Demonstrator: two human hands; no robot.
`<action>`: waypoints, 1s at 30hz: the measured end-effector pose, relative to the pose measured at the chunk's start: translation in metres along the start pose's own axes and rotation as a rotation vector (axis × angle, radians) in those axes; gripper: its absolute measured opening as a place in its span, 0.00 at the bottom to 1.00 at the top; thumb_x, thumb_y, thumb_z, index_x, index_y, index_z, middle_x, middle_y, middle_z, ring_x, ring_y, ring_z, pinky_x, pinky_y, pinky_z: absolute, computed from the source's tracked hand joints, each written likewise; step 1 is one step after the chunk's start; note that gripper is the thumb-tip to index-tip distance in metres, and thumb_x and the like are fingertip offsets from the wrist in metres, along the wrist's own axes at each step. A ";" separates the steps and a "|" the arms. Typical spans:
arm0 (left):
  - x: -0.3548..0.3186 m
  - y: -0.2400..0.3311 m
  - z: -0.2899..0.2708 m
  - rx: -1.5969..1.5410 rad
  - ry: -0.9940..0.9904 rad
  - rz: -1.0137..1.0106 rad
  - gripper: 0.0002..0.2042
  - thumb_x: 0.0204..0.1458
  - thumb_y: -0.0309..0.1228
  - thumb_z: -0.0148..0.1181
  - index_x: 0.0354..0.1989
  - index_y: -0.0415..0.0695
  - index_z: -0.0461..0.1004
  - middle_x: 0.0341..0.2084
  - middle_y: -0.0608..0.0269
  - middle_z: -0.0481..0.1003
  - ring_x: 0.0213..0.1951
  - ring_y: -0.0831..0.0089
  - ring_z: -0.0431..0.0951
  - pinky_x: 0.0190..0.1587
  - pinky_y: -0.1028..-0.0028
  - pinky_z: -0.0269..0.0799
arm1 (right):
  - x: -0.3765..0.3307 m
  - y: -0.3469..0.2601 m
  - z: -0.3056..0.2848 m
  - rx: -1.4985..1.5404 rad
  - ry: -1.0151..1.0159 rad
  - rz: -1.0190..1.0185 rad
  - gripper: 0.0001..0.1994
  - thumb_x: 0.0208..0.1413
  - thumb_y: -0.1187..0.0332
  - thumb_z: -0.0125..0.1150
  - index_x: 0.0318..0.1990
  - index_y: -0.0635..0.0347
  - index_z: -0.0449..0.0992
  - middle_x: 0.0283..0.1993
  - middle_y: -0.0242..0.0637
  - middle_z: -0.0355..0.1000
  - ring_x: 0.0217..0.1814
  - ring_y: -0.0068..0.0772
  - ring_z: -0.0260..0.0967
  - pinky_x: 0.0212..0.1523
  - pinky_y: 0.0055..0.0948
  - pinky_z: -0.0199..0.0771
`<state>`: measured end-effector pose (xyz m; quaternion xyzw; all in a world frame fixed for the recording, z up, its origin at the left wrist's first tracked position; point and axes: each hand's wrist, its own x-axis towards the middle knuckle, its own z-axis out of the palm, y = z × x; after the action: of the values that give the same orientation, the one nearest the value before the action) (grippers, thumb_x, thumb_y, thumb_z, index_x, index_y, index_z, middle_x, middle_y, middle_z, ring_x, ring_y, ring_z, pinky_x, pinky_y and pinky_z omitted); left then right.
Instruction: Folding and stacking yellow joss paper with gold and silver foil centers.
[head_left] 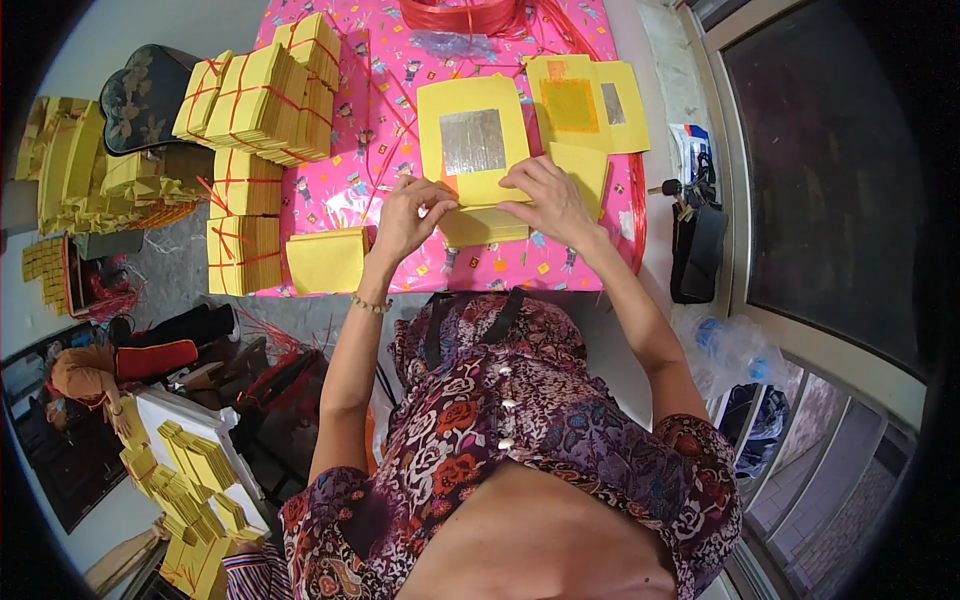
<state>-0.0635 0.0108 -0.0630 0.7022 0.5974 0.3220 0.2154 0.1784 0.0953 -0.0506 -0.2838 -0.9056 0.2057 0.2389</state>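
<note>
Yellow paper sheet (472,140) with a silver foil square lies on the pink patterned table cover (560,265), its near edge lifted over a small yellow paper stack (482,225). Left hand (405,215) pinches the sheet's lower-left edge between thumb and fingers. Right hand (548,200) presses fingertips on the lower-right edge, fingers curled, holding the paper down. Hands near each other, not touching. More foil sheets (585,100) just right of it, one with an orange-gold square. Tied yellow bundles (262,100) with red string sit at the cover's left end, loose yellow stack (327,260) near the left wrist. Red ribbon roll (460,14) at the far edge.
</note>
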 end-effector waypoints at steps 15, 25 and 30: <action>0.013 -0.017 0.005 -0.404 -0.114 -0.287 0.08 0.48 0.31 0.64 0.27 0.38 0.80 0.22 0.60 0.78 0.25 0.76 0.73 0.30 0.72 0.68 | 0.004 0.002 0.003 0.059 -0.049 0.134 0.08 0.48 0.61 0.64 0.32 0.55 0.81 0.34 0.32 0.71 0.41 0.33 0.67 0.42 0.32 0.69; 0.016 -0.013 0.010 -0.404 -0.110 -0.298 0.07 0.48 0.30 0.64 0.26 0.38 0.80 0.21 0.62 0.78 0.24 0.78 0.74 0.29 0.74 0.69 | 0.000 0.005 0.002 0.063 -0.041 0.155 0.07 0.49 0.63 0.64 0.32 0.55 0.82 0.34 0.33 0.71 0.41 0.33 0.68 0.42 0.31 0.70; 0.016 -0.010 0.008 -0.400 -0.110 -0.290 0.07 0.48 0.29 0.63 0.27 0.39 0.80 0.21 0.62 0.78 0.24 0.80 0.74 0.29 0.74 0.68 | 0.000 0.005 0.002 0.055 -0.031 0.147 0.06 0.49 0.64 0.64 0.31 0.53 0.82 0.33 0.32 0.72 0.40 0.33 0.68 0.42 0.31 0.69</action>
<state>-0.0633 0.0293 -0.0719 0.5691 0.6035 0.3608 0.4263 0.1789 0.0989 -0.0550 -0.3396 -0.8800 0.2517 0.2166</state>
